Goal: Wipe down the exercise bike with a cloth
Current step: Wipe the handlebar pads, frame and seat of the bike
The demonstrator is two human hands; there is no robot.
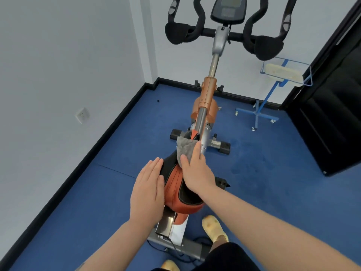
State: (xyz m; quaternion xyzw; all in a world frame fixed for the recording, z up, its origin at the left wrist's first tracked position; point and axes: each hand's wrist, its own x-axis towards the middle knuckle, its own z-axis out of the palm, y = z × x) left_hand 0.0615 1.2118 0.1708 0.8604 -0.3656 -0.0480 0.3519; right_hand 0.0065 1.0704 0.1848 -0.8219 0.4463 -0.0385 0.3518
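Note:
An orange and silver exercise bike (208,94) stands lengthwise in front of me, its black handlebars (184,34) and console (228,9) at the far end. Its orange and black saddle (179,189) is right below me. My right hand (195,171) presses a grey fluffy cloth (185,148) flat onto the saddle's nose, fingers over the cloth. My left hand (148,190) rests flat against the saddle's left side, fingers together, holding nothing.
The bike stands on blue carpet (273,182) near a white wall (58,75) with a socket (82,115). A blue wheeled stand (261,112) carrying a flat mop head (283,72) is at the far right, beside a black door (336,106). My yellow shoes (214,227) are by the bike's rear base.

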